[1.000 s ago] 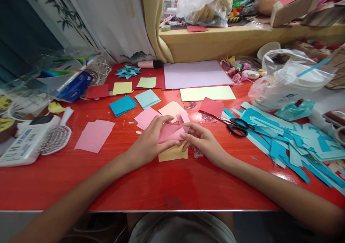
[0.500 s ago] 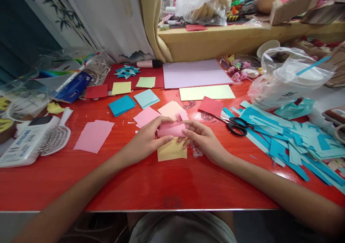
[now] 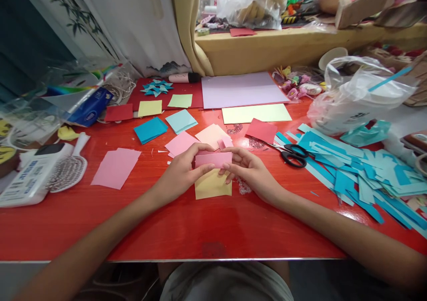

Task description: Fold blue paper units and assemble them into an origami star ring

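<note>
Between my two hands is a pink piece of paper (image 3: 213, 159), folded into a narrow strip and held level. My left hand (image 3: 187, 170) grips its left end, thumb in front and fingers behind. On the right end, my right hand (image 3: 250, 170) pinches it in the same way. Just below lies a yellow paper square (image 3: 213, 186), partly covered by my fingers. Behind the strip are a peach paper square (image 3: 210, 134) and pink squares (image 3: 181, 143) on the red table (image 3: 160, 234).
Black-handled scissors (image 3: 294, 155) lie right of my hands, beside a heap of blue paper strips (image 3: 363, 172). Blue squares (image 3: 151, 130) and pink sheets (image 3: 116, 168) lie to the left. A hairbrush (image 3: 70, 172) and white bottle (image 3: 36, 174) are farther left. A lilac sheet (image 3: 243, 91) lies behind.
The pink paper's loose upper layer has come down, so it now looks like one even strip. Both hands have barely shifted.
</note>
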{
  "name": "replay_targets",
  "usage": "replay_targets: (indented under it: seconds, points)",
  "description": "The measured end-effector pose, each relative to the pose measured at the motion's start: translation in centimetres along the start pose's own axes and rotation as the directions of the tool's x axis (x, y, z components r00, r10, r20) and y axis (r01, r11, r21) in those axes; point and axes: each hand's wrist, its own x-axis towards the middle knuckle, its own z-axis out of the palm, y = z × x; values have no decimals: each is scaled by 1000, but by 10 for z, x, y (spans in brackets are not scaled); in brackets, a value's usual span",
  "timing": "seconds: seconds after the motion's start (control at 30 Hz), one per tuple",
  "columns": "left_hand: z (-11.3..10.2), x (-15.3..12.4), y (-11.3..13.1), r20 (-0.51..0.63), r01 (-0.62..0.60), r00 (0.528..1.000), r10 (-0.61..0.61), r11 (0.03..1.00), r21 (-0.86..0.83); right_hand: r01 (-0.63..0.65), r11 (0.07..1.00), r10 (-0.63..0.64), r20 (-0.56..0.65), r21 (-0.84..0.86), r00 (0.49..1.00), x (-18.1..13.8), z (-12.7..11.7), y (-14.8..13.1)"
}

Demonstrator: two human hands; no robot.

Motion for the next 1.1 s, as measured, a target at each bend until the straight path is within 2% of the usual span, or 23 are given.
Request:
replay_targets:
  seconds: [0.23, 0.53, 0.83, 1.1]
  points:
    - [4, 0, -3, -32, 12, 999, -14, 999, -34, -54, 998, 55, -53, 16, 997, 0, 2, -6]
    - [4, -2, -1, -47, 20, 999, -19, 999, 38, -29, 997, 29, -6, -67, 1000, 0, -3, -2]
    - [4, 0, -1, -65, 6, 998, -4, 1000, 29, -32, 996, 33, 17, -81, 999, 1, -3, -2]
    - [4, -2, 1, -62, -4, 998, 8, 997, 77, -72, 993, 73, 11, -96, 997, -3, 2, -7]
